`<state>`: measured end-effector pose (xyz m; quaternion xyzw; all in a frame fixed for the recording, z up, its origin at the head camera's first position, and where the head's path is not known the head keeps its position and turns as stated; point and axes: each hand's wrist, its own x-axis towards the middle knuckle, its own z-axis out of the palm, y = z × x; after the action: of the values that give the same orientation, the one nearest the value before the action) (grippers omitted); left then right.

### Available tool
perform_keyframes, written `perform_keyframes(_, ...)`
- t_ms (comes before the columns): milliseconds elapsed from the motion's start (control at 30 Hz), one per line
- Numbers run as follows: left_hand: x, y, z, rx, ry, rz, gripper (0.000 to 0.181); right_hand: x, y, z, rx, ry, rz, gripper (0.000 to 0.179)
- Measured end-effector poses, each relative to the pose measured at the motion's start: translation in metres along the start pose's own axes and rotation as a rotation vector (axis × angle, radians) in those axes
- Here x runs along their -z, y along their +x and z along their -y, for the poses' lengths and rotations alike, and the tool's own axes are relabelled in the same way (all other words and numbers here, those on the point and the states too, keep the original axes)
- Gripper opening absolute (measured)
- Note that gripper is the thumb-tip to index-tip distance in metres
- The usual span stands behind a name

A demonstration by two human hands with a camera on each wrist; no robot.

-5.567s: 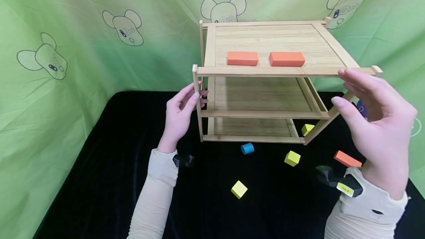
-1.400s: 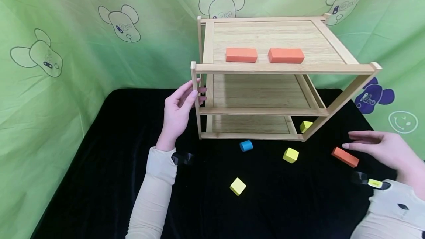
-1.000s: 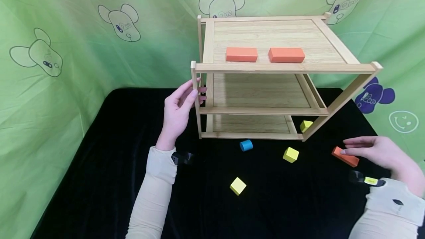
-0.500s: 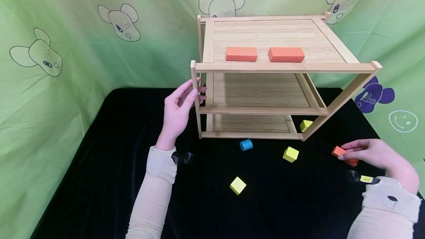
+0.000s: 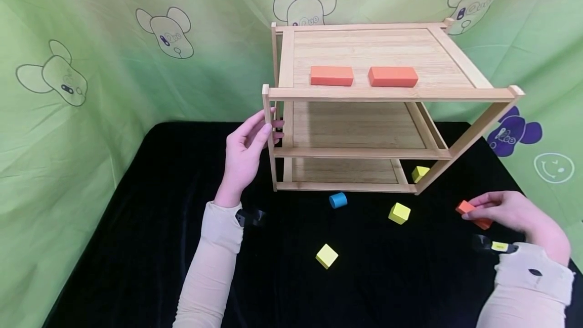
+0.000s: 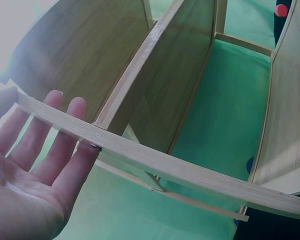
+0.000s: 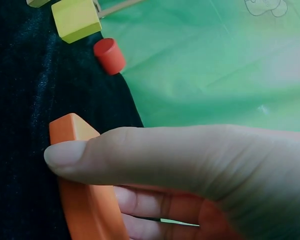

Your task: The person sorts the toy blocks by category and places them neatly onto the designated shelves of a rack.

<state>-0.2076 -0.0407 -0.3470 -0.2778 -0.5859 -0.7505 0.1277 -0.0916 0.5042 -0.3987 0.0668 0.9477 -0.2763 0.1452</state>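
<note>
Right hand's pinching the orange block, lower right of the head view
Your right hand has thumb and fingers on opposite sides of the orange block, its long axis slanting upper left to lower right. Your left hand is well off, holding the shelf by a post. I'd call left the roomier side: bare black cloth up to a yellow cube. Cloth edge is near, upper right.
</note>
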Motion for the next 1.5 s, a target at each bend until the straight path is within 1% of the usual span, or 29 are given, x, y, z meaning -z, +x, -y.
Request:
perform_keyframes(100,0.000,0.000,0.000,0.001,0.004,-0.002,0.033,0.000,0.001,-0.001,0.018,0.001,-0.016,0.043)
perform_keyframes(267,0.000,0.000,0.001,-0.006,0.049,-0.002,0.032,0.002,-0.001,0.001,0.041,0.012,-0.061,0.044)
perform_keyframes(500,-0.001,0.000,0.000,-0.001,0.018,-0.006,0.033,0.003,-0.003,0.009,0.060,0.038,-0.125,0.044)
perform_keyframes(800,0.000,-0.001,0.000,0.000,0.000,-0.012,0.033,0.004,-0.001,0.009,0.085,0.005,-0.193,0.040)
perform_keyframes(1067,-0.001,0.000,0.000,-0.010,0.000,-0.014,0.033,0.005,0.000,0.005,0.085,-0.005,-0.219,0.043)
perform_keyframes(1233,-0.001,-0.001,0.001,-0.015,0.012,-0.015,0.033,0.006,-0.001,0.007,0.089,0.015,-0.235,0.044)
perform_keyframes(1367,-0.001,-0.001,0.000,-0.022,0.020,-0.015,0.033,0.008,-0.004,0.011,0.104,0.040,-0.272,0.042)
perform_keyframes(1500,-0.001,0.000,0.002,-0.026,0.024,-0.013,0.033,0.010,-0.006,0.016,0.105,0.041,-0.321,0.042)
